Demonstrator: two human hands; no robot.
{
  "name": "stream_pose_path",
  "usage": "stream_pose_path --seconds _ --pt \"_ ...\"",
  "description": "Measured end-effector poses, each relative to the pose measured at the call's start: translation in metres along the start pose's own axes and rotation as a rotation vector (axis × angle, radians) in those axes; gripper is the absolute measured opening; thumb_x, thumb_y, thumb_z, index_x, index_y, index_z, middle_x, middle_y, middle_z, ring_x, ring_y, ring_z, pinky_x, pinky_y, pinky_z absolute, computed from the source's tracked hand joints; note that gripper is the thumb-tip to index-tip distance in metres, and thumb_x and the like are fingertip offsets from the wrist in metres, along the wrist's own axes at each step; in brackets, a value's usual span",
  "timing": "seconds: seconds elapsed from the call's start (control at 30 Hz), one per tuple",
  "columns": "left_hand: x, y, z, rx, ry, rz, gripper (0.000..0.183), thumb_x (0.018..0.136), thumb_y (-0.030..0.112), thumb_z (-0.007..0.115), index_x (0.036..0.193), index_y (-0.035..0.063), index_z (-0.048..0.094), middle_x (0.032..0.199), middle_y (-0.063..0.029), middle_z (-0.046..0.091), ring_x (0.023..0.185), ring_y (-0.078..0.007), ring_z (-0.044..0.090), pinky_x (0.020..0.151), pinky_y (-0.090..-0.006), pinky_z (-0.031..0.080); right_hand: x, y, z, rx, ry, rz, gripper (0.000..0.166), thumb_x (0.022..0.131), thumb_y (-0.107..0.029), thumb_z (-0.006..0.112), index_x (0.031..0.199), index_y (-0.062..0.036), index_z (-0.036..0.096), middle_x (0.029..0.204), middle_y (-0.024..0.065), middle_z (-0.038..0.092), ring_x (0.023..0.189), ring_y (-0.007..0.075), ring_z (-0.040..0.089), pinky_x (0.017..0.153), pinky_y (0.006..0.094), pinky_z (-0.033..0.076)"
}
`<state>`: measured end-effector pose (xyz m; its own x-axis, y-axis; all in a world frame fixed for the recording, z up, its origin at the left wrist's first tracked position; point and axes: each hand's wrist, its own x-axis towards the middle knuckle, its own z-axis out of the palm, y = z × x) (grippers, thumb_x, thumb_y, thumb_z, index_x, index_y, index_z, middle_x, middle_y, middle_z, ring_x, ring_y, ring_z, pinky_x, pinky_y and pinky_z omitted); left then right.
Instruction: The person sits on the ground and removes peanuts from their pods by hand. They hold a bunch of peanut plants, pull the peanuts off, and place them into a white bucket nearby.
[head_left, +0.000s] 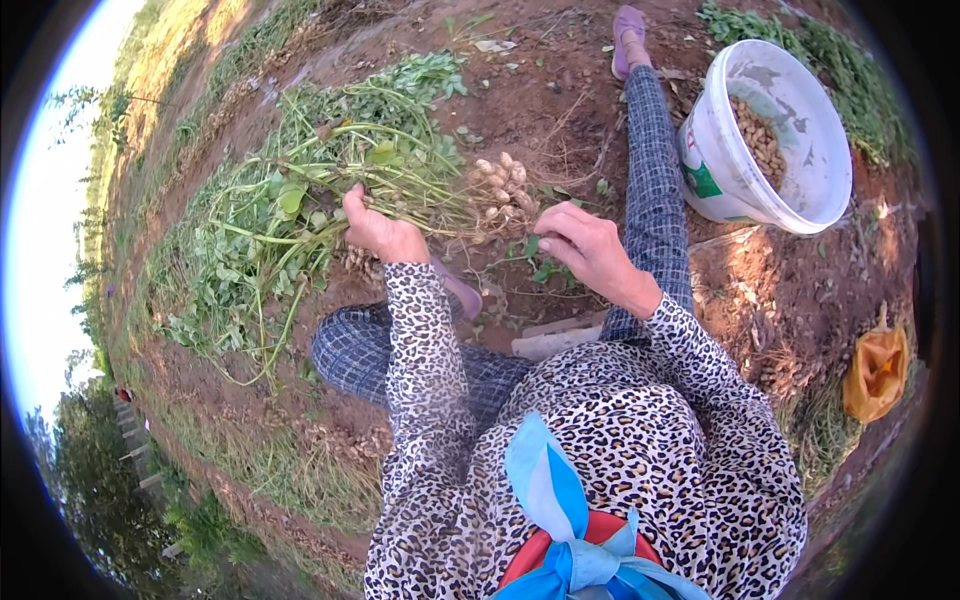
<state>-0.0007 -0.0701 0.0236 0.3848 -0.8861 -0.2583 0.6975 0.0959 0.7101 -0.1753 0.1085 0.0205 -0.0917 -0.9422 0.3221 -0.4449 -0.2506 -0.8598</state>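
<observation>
My left hand (381, 229) grips the stems of a pulled peanut plant (397, 187), its palm side partly hidden. Leafy green tops spread to the left, and the root end points right, towards my other hand. A cluster of pale peanut pods (502, 186) hangs at the roots, soil clinging to some. Just right of and below these pods is my right hand (581, 244), fingers curled close to the root ends; whether a pod is between the fingertips cannot be told. A white plastic bucket (694, 142) stands tilted at the right, with loose peanuts (759, 142) inside.
My legs in checked trousers are spread on the reddish soil (525, 97), the right one stretched beside the bucket. An orange bag (876, 375) lies at far right. More peanut plants (225, 300) are heaped at the left, and green foliage (847, 82) grows behind the bucket.
</observation>
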Motion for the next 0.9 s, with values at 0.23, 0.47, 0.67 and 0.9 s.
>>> stream_pose_path --seconds 0.23,0.47,0.67,0.9 --pt "-0.003 0.000 -0.003 0.040 -0.218 -0.152 0.026 0.079 0.016 0.050 0.097 -0.0034 0.052 0.090 -0.0125 0.059 0.079 -0.0246 0.059 0.068 -0.0394 0.052 0.058 0.028 0.010 -0.051 0.139 0.014 0.025 0.081 -0.015 0.057 0.101 -0.0013 0.054 0.101 0.0152 0.056 0.090 0.0311 0.057 0.075 0.0345 0.047" --pt "-0.005 0.002 -0.009 0.009 -0.377 -0.319 0.032 0.075 0.016 0.051 0.101 -0.0026 0.051 0.097 -0.0154 0.059 0.084 -0.0276 0.060 0.074 -0.0418 0.053 0.052 0.060 0.027 0.694 -0.307 0.458 0.042 0.089 -0.033 0.051 0.111 0.0023 0.054 0.106 0.0063 0.058 0.097 0.0176 0.054 0.085 0.0298 0.043" --pt "-0.014 0.003 0.003 0.067 -0.415 -0.322 0.031 0.075 0.014 0.051 0.100 -0.0041 0.051 0.095 -0.0163 0.059 0.084 -0.0282 0.060 0.072 -0.0421 0.054 0.038 0.085 0.034 1.158 -0.230 0.628 0.030 0.089 -0.027 0.052 0.106 -0.0023 0.056 0.102 0.0033 0.058 0.090 0.0093 0.054 0.077 0.0232 0.046" --pt "0.000 -0.005 -0.008 0.167 -0.350 -0.255 0.024 0.075 0.010 0.052 0.094 -0.0051 0.053 0.088 -0.0148 0.061 0.075 -0.0261 0.062 0.067 -0.0382 0.055 0.027 0.059 0.027 0.967 -0.285 0.532 0.037 0.090 -0.031 0.048 0.110 -0.0010 0.054 0.106 0.0067 0.055 0.097 0.0127 0.051 0.081 0.0265 0.044"
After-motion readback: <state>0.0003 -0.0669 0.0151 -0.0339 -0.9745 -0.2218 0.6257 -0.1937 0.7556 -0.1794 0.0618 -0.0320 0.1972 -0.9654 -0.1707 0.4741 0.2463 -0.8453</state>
